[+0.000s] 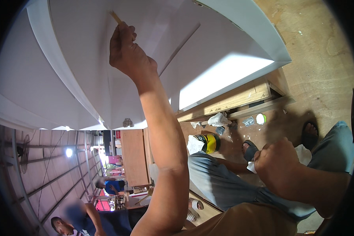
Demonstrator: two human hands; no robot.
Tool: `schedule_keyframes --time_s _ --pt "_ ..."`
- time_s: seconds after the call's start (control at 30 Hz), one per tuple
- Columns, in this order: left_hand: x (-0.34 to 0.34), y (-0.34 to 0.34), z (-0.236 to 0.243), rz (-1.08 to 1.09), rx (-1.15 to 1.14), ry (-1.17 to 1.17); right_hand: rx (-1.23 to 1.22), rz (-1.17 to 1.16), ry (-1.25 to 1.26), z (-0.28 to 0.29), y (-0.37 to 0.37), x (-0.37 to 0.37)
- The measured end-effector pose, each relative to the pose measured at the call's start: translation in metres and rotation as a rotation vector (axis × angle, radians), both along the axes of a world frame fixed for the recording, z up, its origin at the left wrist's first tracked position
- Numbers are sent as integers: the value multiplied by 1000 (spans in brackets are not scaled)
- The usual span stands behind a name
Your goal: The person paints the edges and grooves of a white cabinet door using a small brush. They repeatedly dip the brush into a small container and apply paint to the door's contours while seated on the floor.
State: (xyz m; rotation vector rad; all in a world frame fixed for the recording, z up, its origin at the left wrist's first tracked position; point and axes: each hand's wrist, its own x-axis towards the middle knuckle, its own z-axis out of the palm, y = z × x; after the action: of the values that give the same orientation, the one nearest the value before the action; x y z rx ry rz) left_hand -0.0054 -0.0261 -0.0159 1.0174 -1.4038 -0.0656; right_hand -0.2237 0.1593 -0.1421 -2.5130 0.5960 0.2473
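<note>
My left hand (126, 51) is raised inside a large white cabinet (82, 35). Its fingers are closed on a short, flat yellowish stick (115, 17), whose far end lies close to the white inner panel; whether it touches, I cannot tell. Lower right, over my knees, my right hand (277, 159) is closed around a crumpled white cloth or paper (303, 154), which sticks out on both sides of the fist. A long narrow slot or strip (181, 48) runs across the panel near my left wrist.
The cabinet rests on a wooden frame (240, 96). On the floor beside my feet are a yellow and black can (211, 143), crumpled white scraps (219, 119) and a small white round container (260, 118). Other people (110, 222) stand in the workshop at lower left, near a wooden cabinet (134, 157).
</note>
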Motion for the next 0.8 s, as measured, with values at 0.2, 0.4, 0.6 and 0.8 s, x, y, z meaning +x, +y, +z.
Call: schedule_keyframes --time_s 0.2,0.4,0.6,0.8 --pt "23 11 -2 142 13 12 30 18 25 2 -3 2" --pt "48 28 -3 197 23 -32 3 -15 -10 -8 2 6" --pt "35 22 6 82 -57 -152 -19 49 -4 -5 -2 16" --pt "14 10 11 110 -79 -165 -6 24 -16 -1 -2 9"
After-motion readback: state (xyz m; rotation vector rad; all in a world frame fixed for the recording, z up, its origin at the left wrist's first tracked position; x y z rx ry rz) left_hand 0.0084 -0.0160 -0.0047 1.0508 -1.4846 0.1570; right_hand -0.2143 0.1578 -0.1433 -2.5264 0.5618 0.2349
